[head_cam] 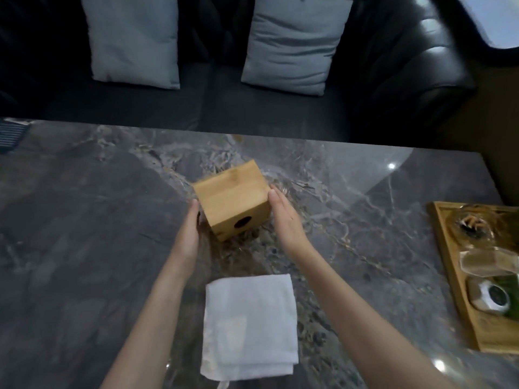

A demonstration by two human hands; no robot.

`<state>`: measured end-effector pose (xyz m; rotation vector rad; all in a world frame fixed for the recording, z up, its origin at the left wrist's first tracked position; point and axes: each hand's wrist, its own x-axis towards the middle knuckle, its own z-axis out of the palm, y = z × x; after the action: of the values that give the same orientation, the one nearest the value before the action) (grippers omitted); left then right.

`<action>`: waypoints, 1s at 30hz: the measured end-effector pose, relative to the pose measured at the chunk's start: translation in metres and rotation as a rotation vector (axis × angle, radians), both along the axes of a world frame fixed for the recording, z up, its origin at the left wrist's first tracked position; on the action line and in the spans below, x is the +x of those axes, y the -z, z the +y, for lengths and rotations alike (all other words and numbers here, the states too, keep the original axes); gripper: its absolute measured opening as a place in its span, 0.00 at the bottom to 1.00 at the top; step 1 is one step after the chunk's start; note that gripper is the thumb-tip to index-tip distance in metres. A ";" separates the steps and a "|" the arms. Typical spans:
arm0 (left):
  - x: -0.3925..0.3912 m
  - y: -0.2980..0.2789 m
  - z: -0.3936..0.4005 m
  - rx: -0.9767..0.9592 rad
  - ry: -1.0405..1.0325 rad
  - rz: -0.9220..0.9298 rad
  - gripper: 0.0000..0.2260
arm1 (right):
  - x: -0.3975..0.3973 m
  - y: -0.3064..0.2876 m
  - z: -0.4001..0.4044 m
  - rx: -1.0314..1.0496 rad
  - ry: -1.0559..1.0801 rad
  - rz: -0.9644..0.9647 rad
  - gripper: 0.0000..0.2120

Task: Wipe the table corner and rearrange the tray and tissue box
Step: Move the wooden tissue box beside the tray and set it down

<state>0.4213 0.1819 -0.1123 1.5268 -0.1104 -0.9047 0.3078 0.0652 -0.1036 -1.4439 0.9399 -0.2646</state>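
Head camera first: what sits mid-table?

— A small square box of pale bamboo wood (232,199), a dark round hole in its near face, standing on the grey veined marble table (84,220).

— And the hands?

— The left hand (188,231) lies flat against the box's left side, the right hand (283,217) against its right side, fingers straight; both palms press the box between them, neither hand curled shut.

— Anything nearer?

— A folded white cloth (250,327) lies between the forearms, apart from the box.

— The tray?

— A rectangular wooden tray (460,299) at the right edge, well apart from the box, carries a few small items, blurred. Beyond the far edge, two grey cushions (295,46) lean on a black leather sofa (407,80).
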 end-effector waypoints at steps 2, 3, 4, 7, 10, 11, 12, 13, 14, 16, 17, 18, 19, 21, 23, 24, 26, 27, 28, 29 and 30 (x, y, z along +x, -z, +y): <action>-0.006 0.006 -0.003 -0.032 -0.037 0.038 0.18 | 0.004 0.002 0.003 0.002 -0.002 -0.005 0.23; -0.009 0.008 -0.004 -0.029 -0.046 0.035 0.19 | 0.006 0.002 0.004 0.001 0.002 -0.009 0.22; -0.009 0.009 -0.004 -0.008 -0.058 0.023 0.19 | 0.007 0.002 0.004 -0.009 0.009 -0.012 0.21; -0.010 0.009 -0.008 0.052 -0.073 -0.059 0.19 | 0.009 0.004 0.004 -0.044 0.025 -0.008 0.19; -0.016 0.003 -0.011 0.086 -0.044 -0.118 0.20 | 0.009 0.005 0.005 -0.034 0.036 -0.011 0.19; -0.017 0.001 -0.011 0.095 -0.036 -0.122 0.21 | 0.009 0.005 0.005 -0.040 0.032 -0.012 0.20; -0.017 0.002 -0.011 0.106 -0.037 -0.125 0.21 | 0.008 0.004 0.005 -0.056 0.021 -0.012 0.20; -0.017 0.001 -0.010 0.118 -0.038 -0.123 0.21 | 0.007 0.003 0.004 -0.080 0.007 -0.011 0.20; -0.017 0.000 -0.010 0.129 -0.038 -0.119 0.21 | 0.006 0.001 0.002 -0.103 -0.006 -0.009 0.20; -0.021 -0.004 -0.010 0.151 -0.027 -0.123 0.21 | 0.001 -0.007 -0.002 -0.147 -0.022 -0.005 0.19; -0.025 -0.008 -0.011 0.156 -0.018 -0.130 0.21 | -0.003 -0.011 -0.004 -0.163 -0.026 -0.004 0.19; -0.029 -0.012 -0.012 0.157 -0.012 -0.134 0.21 | -0.007 -0.014 -0.006 -0.168 -0.022 -0.007 0.18; -0.035 -0.017 -0.013 0.154 -0.009 -0.142 0.20 | -0.013 -0.016 -0.007 -0.167 -0.009 -0.012 0.18; -0.046 -0.028 -0.016 0.153 0.000 -0.177 0.19 | -0.027 -0.022 -0.005 -0.152 0.028 -0.029 0.17; -0.058 -0.039 -0.019 0.155 0.042 -0.210 0.19 | -0.045 -0.025 -0.003 -0.153 0.057 -0.049 0.16; -0.065 -0.044 -0.020 0.152 0.060 -0.215 0.17 | -0.055 -0.028 -0.003 -0.159 0.070 -0.060 0.15; -0.082 -0.054 -0.022 0.135 0.089 -0.224 0.15 | -0.076 -0.035 -0.002 -0.172 0.098 -0.076 0.13; -0.091 -0.059 -0.023 0.124 0.106 -0.228 0.16 | -0.086 -0.039 -0.003 -0.184 0.112 -0.083 0.13; -0.102 -0.064 -0.024 0.117 0.117 -0.216 0.18 | -0.097 -0.043 -0.004 -0.200 0.123 -0.089 0.13; -0.113 -0.070 -0.025 0.106 0.128 -0.208 0.20 | -0.107 -0.047 -0.005 -0.220 0.130 -0.096 0.12; -0.125 -0.075 -0.027 0.101 0.136 -0.210 0.21 | -0.118 -0.051 -0.007 -0.243 0.138 -0.103 0.12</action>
<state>0.2961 0.1546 -0.0375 1.7223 -0.3276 -0.8647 0.1898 0.0586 -0.0527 -1.5715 0.9486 -0.5664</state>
